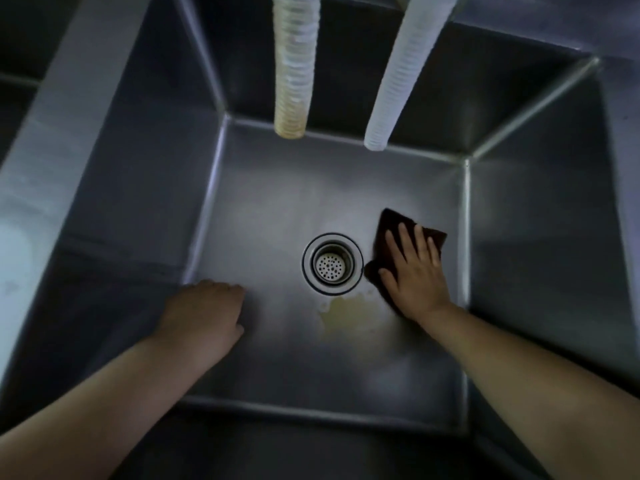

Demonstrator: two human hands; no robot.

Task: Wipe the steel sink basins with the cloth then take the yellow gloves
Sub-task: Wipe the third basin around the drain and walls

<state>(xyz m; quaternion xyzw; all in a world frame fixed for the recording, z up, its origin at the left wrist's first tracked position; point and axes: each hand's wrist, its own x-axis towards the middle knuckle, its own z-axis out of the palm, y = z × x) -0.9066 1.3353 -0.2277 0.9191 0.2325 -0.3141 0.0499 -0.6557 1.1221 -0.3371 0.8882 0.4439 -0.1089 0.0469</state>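
I look straight down into a deep steel sink basin. My right hand lies flat, fingers spread, pressing a dark brown cloth onto the basin floor just right of the round drain strainer. My left hand rests on the floor at the left with fingers curled under; nothing shows in it. A yellowish puddle lies just below the drain, between my two hands. No yellow gloves are in view.
Two ribbed hoses hang into the basin from above, a yellowed one and a white one. A steel divider rim runs along the left, with another basin beyond it. Steep steel walls enclose the floor.
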